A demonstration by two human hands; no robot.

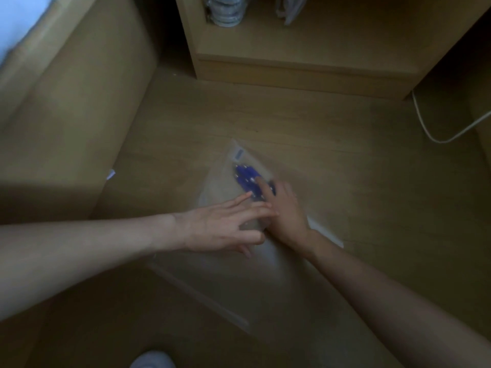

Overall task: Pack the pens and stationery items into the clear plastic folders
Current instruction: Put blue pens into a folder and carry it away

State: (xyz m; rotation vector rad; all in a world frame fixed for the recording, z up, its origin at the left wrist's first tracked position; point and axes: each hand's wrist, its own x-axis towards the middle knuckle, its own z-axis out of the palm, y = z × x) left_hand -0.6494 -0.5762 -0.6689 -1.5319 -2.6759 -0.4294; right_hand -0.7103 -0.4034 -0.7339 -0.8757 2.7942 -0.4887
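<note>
Centrally, clear plastic folder [231, 187] lies flat on wooden floor [318, 144], blue pens [248, 179] at its far end. Left hand [220, 229] rests on folder, fingers spread and straight. Right hand [284, 208] presses near pens, index finger extended; other fingers' state unclear. Wooden shelf unit [305, 62] beyond folder; white cable [435, 128] right of folder.

blue pens [248, 179]: blurred, count indeterminate, partly covered by right hand [285, 211]. clear folder [223, 277]: edges smeared. shelf items [225, 9]: cropped at top edge.

Both hands low, left hand [223, 224] fingers outstretched, right hand [284, 208] forefinger extended
</note>
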